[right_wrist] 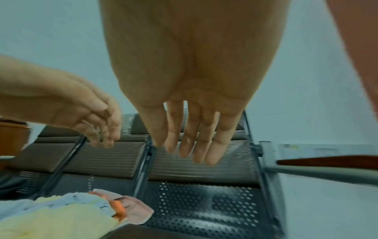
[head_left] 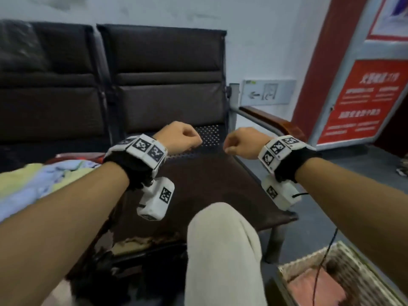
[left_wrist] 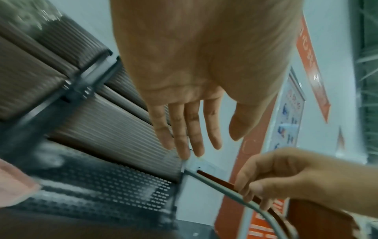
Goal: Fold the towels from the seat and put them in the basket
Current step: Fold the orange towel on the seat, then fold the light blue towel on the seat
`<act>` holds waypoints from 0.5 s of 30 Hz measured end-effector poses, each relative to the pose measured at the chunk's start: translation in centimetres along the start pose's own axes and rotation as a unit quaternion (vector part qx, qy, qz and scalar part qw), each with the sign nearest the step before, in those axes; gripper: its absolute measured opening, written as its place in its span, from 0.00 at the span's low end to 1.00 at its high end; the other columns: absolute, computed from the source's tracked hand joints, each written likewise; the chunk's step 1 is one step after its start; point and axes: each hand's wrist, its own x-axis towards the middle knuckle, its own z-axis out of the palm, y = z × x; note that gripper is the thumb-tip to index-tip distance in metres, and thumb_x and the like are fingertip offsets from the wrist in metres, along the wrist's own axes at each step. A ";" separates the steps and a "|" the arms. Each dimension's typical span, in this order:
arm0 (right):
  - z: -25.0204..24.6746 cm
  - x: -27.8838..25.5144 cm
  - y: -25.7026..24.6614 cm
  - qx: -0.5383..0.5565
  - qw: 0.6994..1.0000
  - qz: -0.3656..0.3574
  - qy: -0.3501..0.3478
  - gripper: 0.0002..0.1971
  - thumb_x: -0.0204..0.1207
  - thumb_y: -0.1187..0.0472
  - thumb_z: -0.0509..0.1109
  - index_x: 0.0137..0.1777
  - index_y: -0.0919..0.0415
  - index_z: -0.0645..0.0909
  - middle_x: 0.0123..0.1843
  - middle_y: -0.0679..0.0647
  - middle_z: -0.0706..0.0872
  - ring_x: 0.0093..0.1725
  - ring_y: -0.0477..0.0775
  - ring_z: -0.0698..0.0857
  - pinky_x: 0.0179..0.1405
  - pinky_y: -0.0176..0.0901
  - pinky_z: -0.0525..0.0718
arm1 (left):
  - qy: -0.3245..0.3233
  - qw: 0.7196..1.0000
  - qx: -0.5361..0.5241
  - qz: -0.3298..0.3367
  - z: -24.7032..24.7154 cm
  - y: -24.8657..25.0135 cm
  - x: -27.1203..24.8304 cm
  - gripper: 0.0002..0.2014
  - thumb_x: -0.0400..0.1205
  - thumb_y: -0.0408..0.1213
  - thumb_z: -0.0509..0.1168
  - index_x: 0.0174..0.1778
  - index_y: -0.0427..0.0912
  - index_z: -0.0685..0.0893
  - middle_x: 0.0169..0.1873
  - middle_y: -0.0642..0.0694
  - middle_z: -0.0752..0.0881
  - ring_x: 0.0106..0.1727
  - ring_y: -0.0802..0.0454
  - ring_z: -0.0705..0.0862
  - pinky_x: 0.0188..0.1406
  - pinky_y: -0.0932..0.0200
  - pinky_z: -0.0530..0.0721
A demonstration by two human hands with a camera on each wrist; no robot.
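Towels (head_left: 33, 182) lie heaped on the left seat, yellow, blue and pink. Left hand (head_left: 178, 138) hovers over the middle seat (head_left: 209, 173), its grip apart, fingers straight and empty. Right hand (head_left: 242, 142) hovers alongside, fingers relaxed, holding nothing. Basket (head_left: 357, 268) stands on the floor, near right.

A public waiting area; linked bench seats (head_left: 167, 85), wall exit sign (head_left: 268, 92), red notice board (head_left: 362, 100).
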 end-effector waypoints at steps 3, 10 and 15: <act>1.0 4.4 -5.0 0.010 0.998 -0.053 -0.032 0.08 0.78 0.54 0.69 0.53 0.54 0.86 0.48 0.48 0.87 0.47 0.48 0.82 0.46 0.38 0.74 | 0.001 0.997 0.075 -0.034 -3.8 -5.6 -2.1 0.03 0.79 0.48 0.67 0.42 0.56 0.84 0.44 0.54 0.88 0.47 0.55 0.86 0.50 0.55 0.83; 7.8 12.4 -15.6 0.033 0.983 -0.158 -0.085 0.09 0.76 0.55 0.70 0.54 0.54 0.86 0.51 0.49 0.87 0.50 0.47 0.82 0.48 0.36 0.74 | -0.028 0.970 0.141 -0.195 -8.7 -20.6 -7.8 0.14 0.81 0.40 0.65 0.62 0.44 0.79 0.48 0.51 0.85 0.54 0.50 0.83 0.50 0.59 0.78; 14.5 15.3 -21.6 0.063 0.965 -0.220 -0.131 0.09 0.76 0.57 0.70 0.53 0.56 0.87 0.50 0.48 0.87 0.51 0.47 0.83 0.48 0.32 0.72 | -0.079 0.928 0.231 -0.282 -10.9 -27.9 -10.7 0.22 0.81 0.45 0.64 0.71 0.43 0.72 0.65 0.42 0.77 0.63 0.45 0.78 0.61 0.56 0.76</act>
